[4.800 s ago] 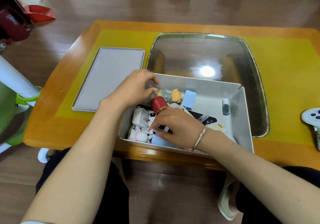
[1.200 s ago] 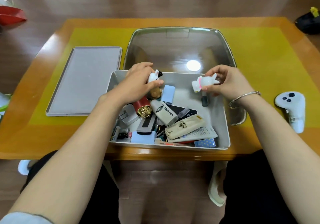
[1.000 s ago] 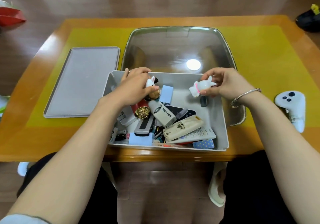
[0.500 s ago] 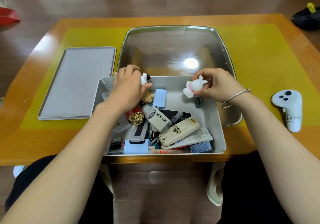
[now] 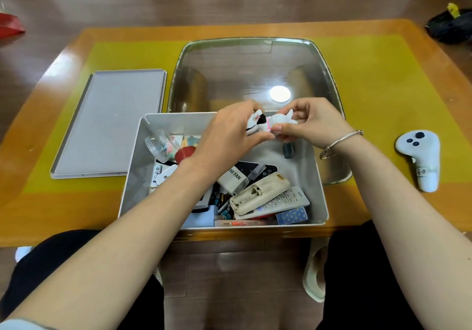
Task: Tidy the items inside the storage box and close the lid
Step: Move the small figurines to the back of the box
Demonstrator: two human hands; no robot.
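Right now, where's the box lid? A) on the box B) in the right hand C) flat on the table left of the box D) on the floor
C: the grey lid lies flat on the table, left of the open storage box; both hands hold small figurines.

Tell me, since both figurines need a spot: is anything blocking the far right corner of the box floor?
Only a small dark object stands there; the floor of the storage box around it is bare, directly below the hands.

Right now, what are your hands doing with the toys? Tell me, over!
Left hand grips black-eared toy; right hand pinches pink-collared toy. Both above storage box, toys touching. Lid off, lying left of it.
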